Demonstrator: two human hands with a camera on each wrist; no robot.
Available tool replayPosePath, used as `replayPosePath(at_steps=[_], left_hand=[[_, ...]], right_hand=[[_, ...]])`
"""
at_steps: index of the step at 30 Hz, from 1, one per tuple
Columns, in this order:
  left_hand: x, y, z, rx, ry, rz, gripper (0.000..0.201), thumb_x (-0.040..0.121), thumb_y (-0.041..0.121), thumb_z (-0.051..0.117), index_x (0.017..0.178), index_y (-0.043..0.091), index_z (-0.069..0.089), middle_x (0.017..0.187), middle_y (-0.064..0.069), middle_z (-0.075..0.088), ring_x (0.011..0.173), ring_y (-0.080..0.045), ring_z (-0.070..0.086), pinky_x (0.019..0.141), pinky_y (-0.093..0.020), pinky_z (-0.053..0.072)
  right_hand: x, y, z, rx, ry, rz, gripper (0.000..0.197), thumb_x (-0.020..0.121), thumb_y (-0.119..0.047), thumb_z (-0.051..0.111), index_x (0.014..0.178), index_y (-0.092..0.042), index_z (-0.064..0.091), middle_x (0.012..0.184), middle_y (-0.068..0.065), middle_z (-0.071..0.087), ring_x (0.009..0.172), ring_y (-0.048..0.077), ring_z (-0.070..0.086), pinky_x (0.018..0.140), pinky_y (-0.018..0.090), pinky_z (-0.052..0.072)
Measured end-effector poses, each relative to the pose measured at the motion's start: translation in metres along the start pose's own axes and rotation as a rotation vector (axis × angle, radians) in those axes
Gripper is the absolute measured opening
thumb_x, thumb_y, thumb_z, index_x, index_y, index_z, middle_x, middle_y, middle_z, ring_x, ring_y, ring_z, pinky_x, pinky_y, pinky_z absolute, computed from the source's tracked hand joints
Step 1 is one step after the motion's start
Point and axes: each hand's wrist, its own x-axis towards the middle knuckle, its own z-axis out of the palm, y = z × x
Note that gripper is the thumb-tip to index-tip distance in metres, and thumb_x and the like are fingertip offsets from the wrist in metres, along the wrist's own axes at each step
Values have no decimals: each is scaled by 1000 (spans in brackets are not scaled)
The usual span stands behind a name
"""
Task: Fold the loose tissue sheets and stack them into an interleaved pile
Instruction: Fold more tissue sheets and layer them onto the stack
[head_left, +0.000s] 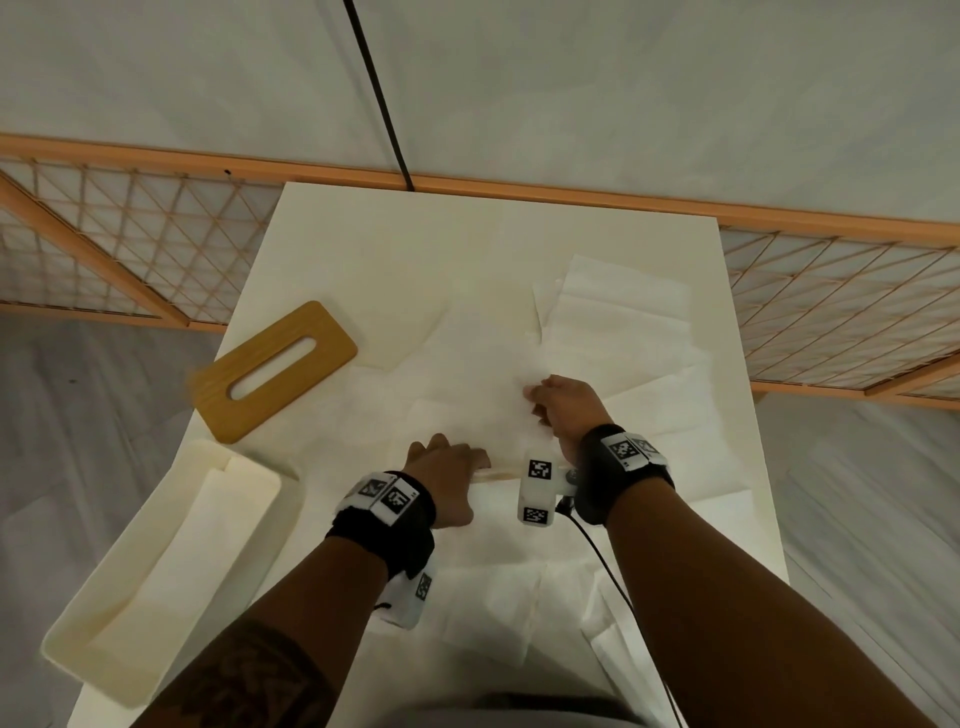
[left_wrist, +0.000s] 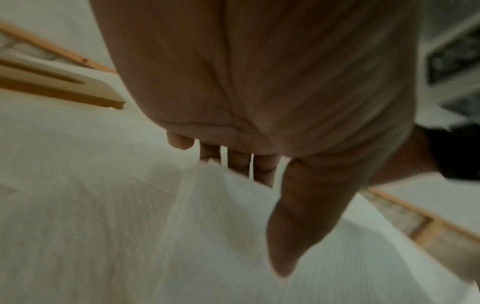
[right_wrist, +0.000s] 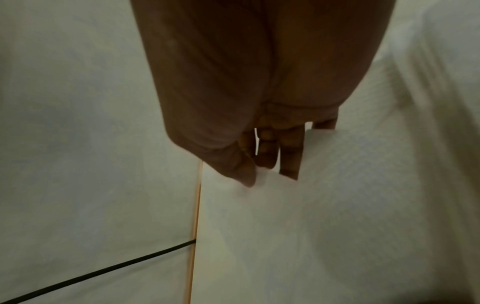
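A cream tray (head_left: 78, 631) at the table's (head_left: 322, 249) near left corner holds a folded white tissue stack (head_left: 171, 566); a wooden slotted lid (head_left: 275, 371) lies just beyond it. Loose tissue sheets (head_left: 613, 322) cover the middle and right, leaving bare tabletop at the far end. The left hand (head_left: 447, 480) presses flat, fingers straight, on a center sheet (head_left: 467, 410) whose raised edge the right hand (head_left: 566, 408) pinches farther right.
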Motion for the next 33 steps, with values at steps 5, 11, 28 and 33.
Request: replayPosePath(at_steps=[5,11,28,33], left_hand=[[7,-23,-16,-475,418,-104,50,87,51,68,127,25,51,125,1,52,116,-23,49,98,-41,41],[16,-30,-64,-1281,518,-97,69,90,35,73,147,19,38,150,1,44,137,-18,41,105,-31,33],[2,8,-26,-1743,19,-38,37,86,28,72,117,9,69,109,-4,72,92,-20,69,80,-31,54],[-5,3,-24,-1848,150,-22,12,91,4,64,97,14,69,92,-4,66,80,-22,64,74,-33,57]], right_hand=[[-14,-18,-20,196,-9,-40,11,98,-11,58,92,-18,64,95,6,70,84,25,65,77,34,54],[-36,-43,-47,194,-168,-117,14,101,-10,51,102,-16,64,94,4,71,87,25,68,83,40,53],[-86,-41,-84,405,-298,60,28,100,-22,48,95,-10,73,88,14,73,71,28,72,58,31,57],[-82,-35,-86,308,-238,21,32,102,-25,51,118,-3,67,94,14,76,78,28,73,65,32,59]])
